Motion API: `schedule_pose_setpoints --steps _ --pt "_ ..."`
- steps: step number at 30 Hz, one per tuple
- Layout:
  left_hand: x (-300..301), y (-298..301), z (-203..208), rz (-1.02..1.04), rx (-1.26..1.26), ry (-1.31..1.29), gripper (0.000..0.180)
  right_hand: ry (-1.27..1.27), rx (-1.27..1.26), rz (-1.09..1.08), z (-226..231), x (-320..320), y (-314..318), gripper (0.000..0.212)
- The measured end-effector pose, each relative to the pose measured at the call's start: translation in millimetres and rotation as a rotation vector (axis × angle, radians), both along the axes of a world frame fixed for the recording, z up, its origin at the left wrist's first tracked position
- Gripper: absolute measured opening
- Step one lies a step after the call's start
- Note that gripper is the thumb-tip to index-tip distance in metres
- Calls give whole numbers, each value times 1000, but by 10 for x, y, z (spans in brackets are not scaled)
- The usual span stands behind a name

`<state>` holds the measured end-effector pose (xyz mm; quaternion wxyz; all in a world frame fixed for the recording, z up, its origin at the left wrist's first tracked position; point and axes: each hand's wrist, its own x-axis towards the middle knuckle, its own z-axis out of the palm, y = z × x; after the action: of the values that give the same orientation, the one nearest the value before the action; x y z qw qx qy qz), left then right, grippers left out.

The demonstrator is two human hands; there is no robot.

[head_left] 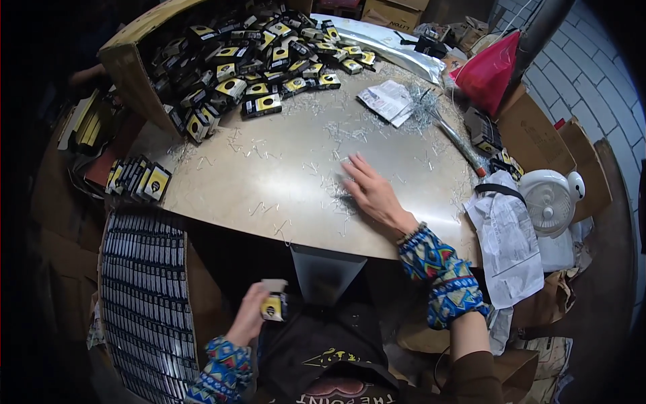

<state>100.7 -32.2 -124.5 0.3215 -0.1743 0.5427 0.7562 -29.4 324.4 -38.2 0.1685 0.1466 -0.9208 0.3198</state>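
My left hand (247,315) is closed round a small black and yellow cardboard box (272,307), held below the table's front edge. The box's pale top flap stands up, and its inside does not show. Over the metal-topped table (269,188) my right hand (374,192) reaches with its fingers stretched out. Small bent metal wire pieces (334,185) lie under and around those fingertips; I cannot tell whether any are touched. Both forearms wear patterned blue sleeve covers.
A heap of black and yellow boxes (269,64) fills the far left. More boxes (138,180) stand at the left edge, above a carton of packed boxes (145,289). A paper sheet (389,101), a brush (457,140) and a white fan (548,202) are on the right.
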Motion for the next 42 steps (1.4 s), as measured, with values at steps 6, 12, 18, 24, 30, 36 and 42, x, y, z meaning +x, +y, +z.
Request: schedule_pose_setpoints --steps 6,12,18,24,30,36,42 --pt "307 569 -302 -275 -184 29 21 1 297 43 -131 170 -637 44" --pt "428 753 -157 -202 -51 6 25 -43 223 -43 -106 861 -1027 46" --pt "411 749 5 -140 82 -107 34 -207 171 45 259 1354 -1072 46" --pt "491 762 15 -304 -19 80 55 -315 -150 69 225 1531 -879 31" --pt "532 805 -108 -340 -96 144 61 -385 161 221 -318 1944 -1139 37" --pt "484 793 -283 -361 -173 283 58 -384 151 254 -351 1977 -1073 35" --pt "450 640 -379 -298 -142 340 69 -350 -142 35 -349 1957 -991 22"
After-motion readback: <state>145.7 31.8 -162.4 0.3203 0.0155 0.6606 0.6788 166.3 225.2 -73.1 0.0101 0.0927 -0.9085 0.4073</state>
